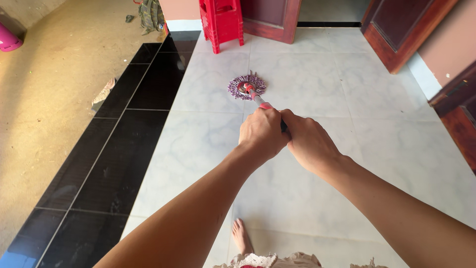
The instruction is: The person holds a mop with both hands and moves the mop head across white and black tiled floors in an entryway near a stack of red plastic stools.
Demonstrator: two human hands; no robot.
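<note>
Two bare hands grip one mop handle [260,100] near the middle of the view, seen from above by the person holding it. At nine o'clock lies a bare concrete floor [44,109], and a pink object [9,39] sits at its far corner, near ten o'clock. Just right of the concrete runs a band of glossy black tiles [124,144], slanting from seven o'clock up toward eleven o'clock; its inner edge meets the pale marble-patterned tiles [347,99] that fill the rest of the floor. The left hand [261,134] is clenched around the handle, knuckles up. The right hand [310,143] is touching it on the right side, fingers also wrapped tight on the same handle. The handle's long axis runs from the hands away toward twelve o'clock, tilting slightly left, and ends in a round purple mop head [246,86] lying flat on the pale tiles. Beyond the mop head, a stack of red plastic stools [221,21] stands near twelve o'clock beside a dark wooden door [272,20]. More wooden door panels [401,34] line the edge from one o'clock to three o'clock. Open pale tile lies all around the mop head. One bare foot [241,235] shows at six o'clock.
</note>
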